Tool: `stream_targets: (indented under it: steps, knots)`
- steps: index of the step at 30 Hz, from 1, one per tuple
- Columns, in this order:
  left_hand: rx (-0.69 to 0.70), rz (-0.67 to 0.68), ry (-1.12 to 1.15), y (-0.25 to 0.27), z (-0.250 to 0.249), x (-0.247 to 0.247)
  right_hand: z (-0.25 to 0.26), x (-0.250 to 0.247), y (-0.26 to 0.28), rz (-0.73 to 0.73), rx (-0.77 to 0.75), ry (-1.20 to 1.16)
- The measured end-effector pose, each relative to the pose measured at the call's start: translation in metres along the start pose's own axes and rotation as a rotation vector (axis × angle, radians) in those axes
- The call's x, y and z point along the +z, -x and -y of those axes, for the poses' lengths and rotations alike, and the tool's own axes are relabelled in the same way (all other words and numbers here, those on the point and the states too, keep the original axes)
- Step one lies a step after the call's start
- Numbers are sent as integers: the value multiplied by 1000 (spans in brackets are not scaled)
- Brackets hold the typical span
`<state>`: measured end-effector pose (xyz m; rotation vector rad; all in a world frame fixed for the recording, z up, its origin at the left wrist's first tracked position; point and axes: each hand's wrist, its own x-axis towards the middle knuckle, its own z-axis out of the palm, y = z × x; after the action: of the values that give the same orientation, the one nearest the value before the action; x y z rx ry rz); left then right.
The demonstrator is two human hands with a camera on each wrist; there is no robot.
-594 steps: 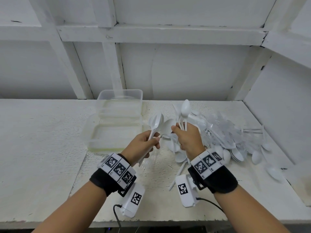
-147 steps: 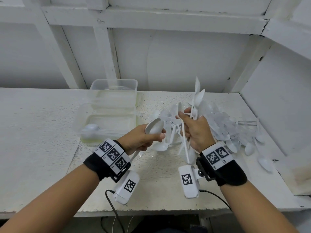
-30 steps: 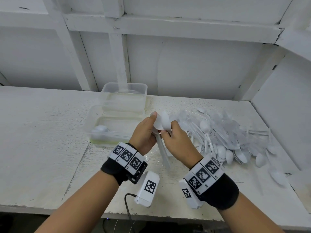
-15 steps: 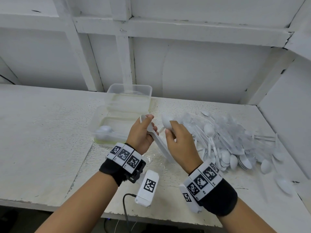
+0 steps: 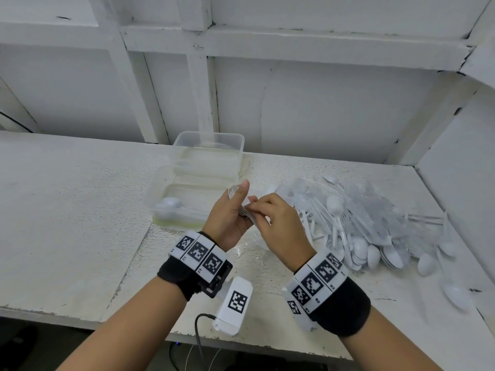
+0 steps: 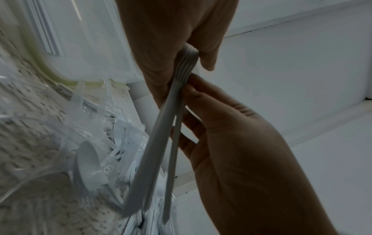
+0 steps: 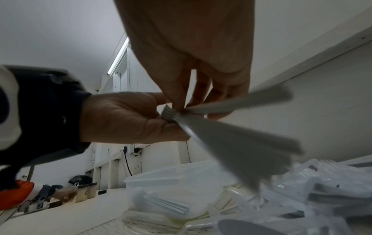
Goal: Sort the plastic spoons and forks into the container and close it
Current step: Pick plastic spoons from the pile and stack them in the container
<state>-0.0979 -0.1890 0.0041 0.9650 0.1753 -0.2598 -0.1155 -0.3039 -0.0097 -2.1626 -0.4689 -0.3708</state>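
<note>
My left hand (image 5: 237, 203) grips a nested stack of white plastic spoons (image 6: 161, 143) by the bowl end, handles slanting down over the table. My right hand (image 5: 254, 208) meets it and pinches one more spoon (image 7: 241, 101) against the stack (image 7: 231, 143). The clear container (image 5: 241, 145) stands just beyond the hands. Its near shallow part, with a greenish rim (image 5: 176, 223), holds a stack of spoons (image 5: 168, 204). To the right lies the big pile of white spoons and clear forks (image 5: 361, 223). The bowls in my hands are mostly hidden by the fingers.
White table (image 5: 67, 210) with its front edge close to my forearms. A white wall with beams stands behind, and a side wall (image 5: 460, 170) closes the right. Clear plastic wrap (image 5: 249, 253) lies under the hands. Loose spoons (image 5: 455, 293) lie at the far right.
My right hand has brought a single spoon in against the stack held in my left hand. Both hands stay together in front of the container.
</note>
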Motion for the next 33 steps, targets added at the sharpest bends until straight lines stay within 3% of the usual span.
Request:
stream_targets:
  steps: [6,12,18,23,28,33]
  knots:
    - [15,-126,-90,8,-5,-3,5,-6,8,119,18,59]
    - [7,-251,-94,12,-11,-7,16,-9,18,395,18,243]
    - [-6,-202,-256,16,-16,-11,14,-13,11,303,-34,356]
    - [-82,-70,-760,20,-45,-28,10,-21,2,279,63,268]
    - [170,-55,-1436,5,-97,-69,2,-19,-11,296,176,175]
    - [136,15,-1887,-31,-124,-114,10,-6,-43,308,247,86]
